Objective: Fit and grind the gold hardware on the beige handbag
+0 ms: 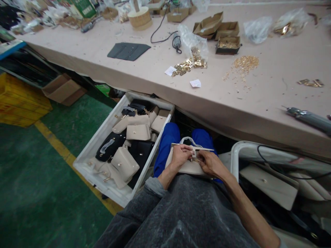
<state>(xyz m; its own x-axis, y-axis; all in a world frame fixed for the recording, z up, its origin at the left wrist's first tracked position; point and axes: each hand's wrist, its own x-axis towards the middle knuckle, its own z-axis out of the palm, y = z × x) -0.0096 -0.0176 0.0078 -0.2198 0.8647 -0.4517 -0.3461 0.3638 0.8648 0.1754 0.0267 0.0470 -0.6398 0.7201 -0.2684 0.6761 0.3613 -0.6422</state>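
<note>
A beige handbag (190, 167) rests on my lap, its wrapped handle (188, 139) standing up towards the table. My left hand (181, 154) is closed on the bag's upper edge at the left, fingers bent over the flap. From the right, my right hand (208, 162) pinches near the middle of the flap, beside a small pale cut-out piece. Whatever sits between the right fingertips is too small to make out. Both hands are close together, and parts of the bag's front are hidden beneath them.
A white crate (100, 184) of beige and black bags stands at my left. Another white bin (234, 155) with bags is at my right. On the table lie gold metal fittings (183, 67), small gold parts (245, 64), cardboard boxes (227, 44) and an electric screwdriver (309, 119).
</note>
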